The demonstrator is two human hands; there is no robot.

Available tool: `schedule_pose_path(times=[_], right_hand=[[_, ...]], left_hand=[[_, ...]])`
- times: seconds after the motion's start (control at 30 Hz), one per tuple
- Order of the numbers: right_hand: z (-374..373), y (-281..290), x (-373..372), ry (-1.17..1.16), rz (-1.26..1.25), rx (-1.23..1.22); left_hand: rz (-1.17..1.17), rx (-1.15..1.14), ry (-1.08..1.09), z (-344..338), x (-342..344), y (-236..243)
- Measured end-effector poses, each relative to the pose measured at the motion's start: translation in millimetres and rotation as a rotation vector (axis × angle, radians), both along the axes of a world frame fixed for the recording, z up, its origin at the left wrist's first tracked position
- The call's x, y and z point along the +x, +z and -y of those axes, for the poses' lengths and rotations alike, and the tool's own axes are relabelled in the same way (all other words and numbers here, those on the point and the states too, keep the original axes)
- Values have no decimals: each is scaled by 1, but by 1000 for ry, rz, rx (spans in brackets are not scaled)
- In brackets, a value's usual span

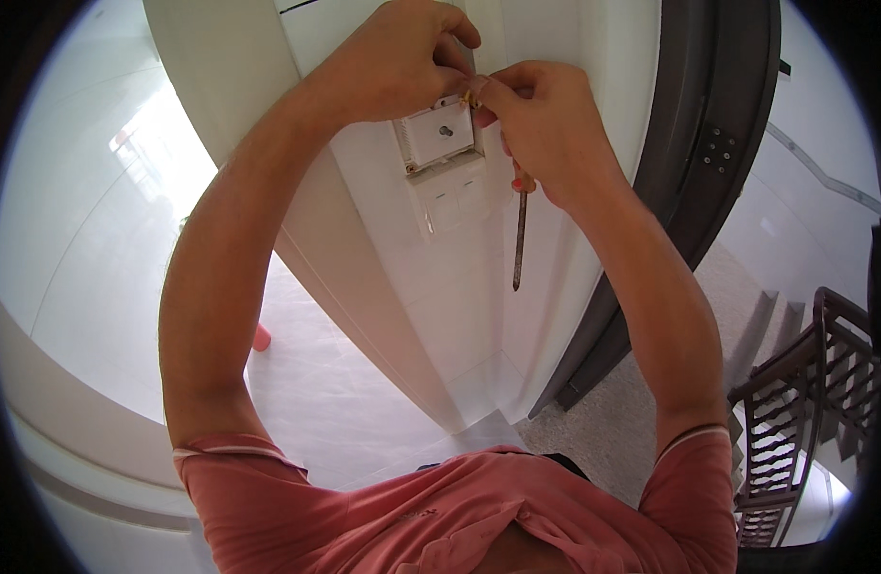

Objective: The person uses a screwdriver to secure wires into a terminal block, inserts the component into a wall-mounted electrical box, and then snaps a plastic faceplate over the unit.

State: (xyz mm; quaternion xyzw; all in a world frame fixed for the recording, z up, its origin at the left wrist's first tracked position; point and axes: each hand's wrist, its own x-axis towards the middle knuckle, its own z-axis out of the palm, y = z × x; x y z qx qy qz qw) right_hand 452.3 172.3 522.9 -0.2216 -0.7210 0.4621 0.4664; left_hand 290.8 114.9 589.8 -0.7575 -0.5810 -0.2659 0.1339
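A white wall switch plate [423, 140] is set on the tiled wall, with a small grey round piece at its middle. At its top edge my left hand [416, 59] has thumb and fingers pinched together; what lies between them is too small to make out. My right hand [547, 107] meets it at the plate's upper right corner, thumb and forefinger closed by a small yellowish bit. Its other fingers hold a screwdriver [521, 234] by the handle, partly hidden, with the shaft hanging tip down beside the plate.
A dark door frame [694, 163] runs down the right, past my right forearm. Beyond it are stairs and a dark baluster railing [794, 402]. On the left, past a wall edge, lies a pale tiled floor [316, 383] with a small red object [261, 338].
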Motion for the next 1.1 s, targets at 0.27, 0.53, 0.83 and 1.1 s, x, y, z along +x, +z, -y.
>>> schedule_pose_path(times=[0.27,0.53,0.83,1.1], right_hand=[[0,9,-7,52,54,-98],[-9,0,-16,33,-77,-119],[-2,-2,-15,-25,-94,-68],[0,-6,-14,-31,-122,-109]], left_hand=[[1,-18,-65,6,-6,2],[-47,7,-182,4,-14,-3],[-172,106,-319,-1,-24,-12],[-181,180,-256,-3,-29,-17]])
